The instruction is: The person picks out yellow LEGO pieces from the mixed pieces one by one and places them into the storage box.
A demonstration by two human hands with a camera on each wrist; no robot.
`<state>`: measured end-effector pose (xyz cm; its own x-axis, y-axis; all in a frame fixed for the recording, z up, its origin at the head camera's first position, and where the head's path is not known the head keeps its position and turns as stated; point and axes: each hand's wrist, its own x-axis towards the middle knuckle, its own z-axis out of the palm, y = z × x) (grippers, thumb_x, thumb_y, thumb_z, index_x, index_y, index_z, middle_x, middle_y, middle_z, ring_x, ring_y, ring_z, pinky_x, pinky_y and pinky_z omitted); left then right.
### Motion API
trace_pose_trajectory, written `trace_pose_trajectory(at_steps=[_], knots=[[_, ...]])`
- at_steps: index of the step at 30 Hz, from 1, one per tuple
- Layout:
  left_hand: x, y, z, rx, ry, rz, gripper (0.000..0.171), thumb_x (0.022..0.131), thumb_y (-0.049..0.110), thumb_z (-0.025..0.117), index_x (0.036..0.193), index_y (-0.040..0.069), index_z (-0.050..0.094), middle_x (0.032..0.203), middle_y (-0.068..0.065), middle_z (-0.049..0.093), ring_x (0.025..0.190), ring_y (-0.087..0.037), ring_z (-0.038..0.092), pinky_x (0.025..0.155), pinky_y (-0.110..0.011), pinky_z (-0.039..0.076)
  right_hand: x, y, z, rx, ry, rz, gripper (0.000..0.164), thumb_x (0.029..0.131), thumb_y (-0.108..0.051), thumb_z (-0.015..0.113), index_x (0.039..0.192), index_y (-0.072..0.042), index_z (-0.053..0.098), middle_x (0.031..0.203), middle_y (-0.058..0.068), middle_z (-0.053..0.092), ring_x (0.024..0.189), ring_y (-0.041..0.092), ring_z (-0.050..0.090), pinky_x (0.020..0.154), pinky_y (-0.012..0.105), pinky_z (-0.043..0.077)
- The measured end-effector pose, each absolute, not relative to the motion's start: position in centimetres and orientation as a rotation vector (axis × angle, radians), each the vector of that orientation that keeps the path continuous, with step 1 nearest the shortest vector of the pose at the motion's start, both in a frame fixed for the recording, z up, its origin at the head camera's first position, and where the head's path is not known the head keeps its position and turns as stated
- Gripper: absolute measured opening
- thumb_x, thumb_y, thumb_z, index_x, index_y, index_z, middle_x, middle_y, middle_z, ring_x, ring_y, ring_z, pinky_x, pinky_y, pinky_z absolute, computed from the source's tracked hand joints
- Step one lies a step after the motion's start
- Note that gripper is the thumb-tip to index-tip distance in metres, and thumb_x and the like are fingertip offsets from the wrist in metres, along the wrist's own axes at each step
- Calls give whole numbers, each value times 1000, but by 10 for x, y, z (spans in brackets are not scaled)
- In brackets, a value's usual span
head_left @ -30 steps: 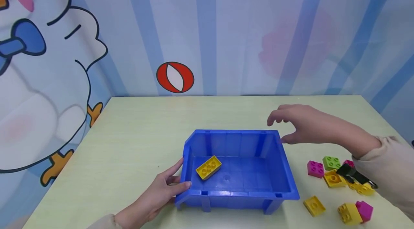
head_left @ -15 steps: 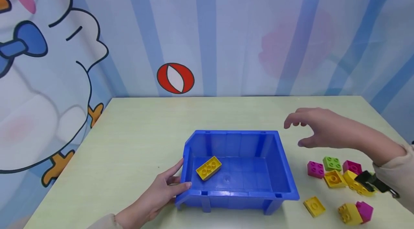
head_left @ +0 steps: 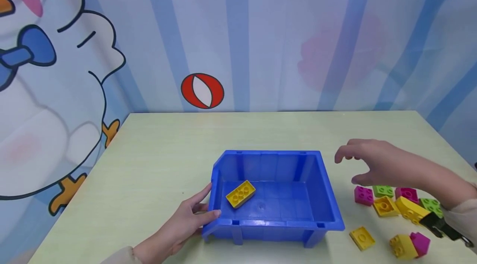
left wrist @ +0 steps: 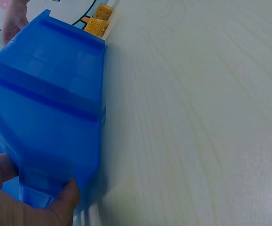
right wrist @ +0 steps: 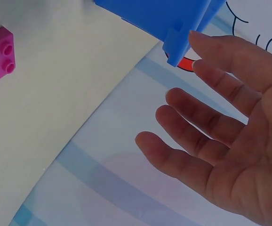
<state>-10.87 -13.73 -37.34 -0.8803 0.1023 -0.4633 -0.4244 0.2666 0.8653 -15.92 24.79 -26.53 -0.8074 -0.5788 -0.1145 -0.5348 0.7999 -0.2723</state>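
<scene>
blue bin [head_left: 273, 233] holds one yellow brick [head_left: 240, 194], left hand [head_left: 186, 218] gripping its near-left corner; right hand [head_left: 380, 162], fingers loosely bent round nothing, has moved closer to loose bricks [head_left: 386, 206] toward the right edge of the table [head_left: 167, 139].

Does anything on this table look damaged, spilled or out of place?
No damage or spill stands out. The yellow brick in the blue bin lies upside down, hollow side up, whereas the leftmost pink brick sits studs up.
</scene>
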Motion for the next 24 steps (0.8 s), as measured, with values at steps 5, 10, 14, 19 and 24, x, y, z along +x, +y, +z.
trace_pose_trajectory(at_steps=[5,10,14,19,24], knots=[[-109,-136,-372,-297,2121,1650,79,83,19,71,148,19,27,120,-23,51,93,-26,62,75,-46,55,-155,252,-272,-891,2796,-334,38,69,-14,82,103,-17,63,102,-3,61,91,21,59,69,35,55],[-109,-137,-373,-294,2120,1659,79,83,18,71,148,18,27,120,-23,51,92,-26,62,75,-46,55,-148,255,-282,-861,2783,-354,34,72,-14,80,102,-18,63,101,-5,60,88,17,59,68,30,55],[-109,-138,-374,-289,2116,1659,79,83,19,71,148,18,27,121,-24,51,93,-26,62,75,-47,54,-143,258,-293,-859,2730,-409,32,74,-11,77,102,-17,63,101,-3,60,86,17,58,66,29,54],[-108,-138,-375,-277,2114,1663,79,83,19,71,148,18,27,120,-24,51,93,-26,62,76,-47,54,-135,259,-310,-856,2662,-477,37,69,-10,81,102,-15,63,99,-1,61,86,21,60,67,36,56],[-108,-138,-375,-272,2112,1665,79,83,19,71,148,18,27,119,-23,52,92,-25,62,75,-46,55,-130,260,-323,-884,2633,-479,39,67,-12,83,100,-20,64,97,-5,60,87,22,60,67,37,56]])
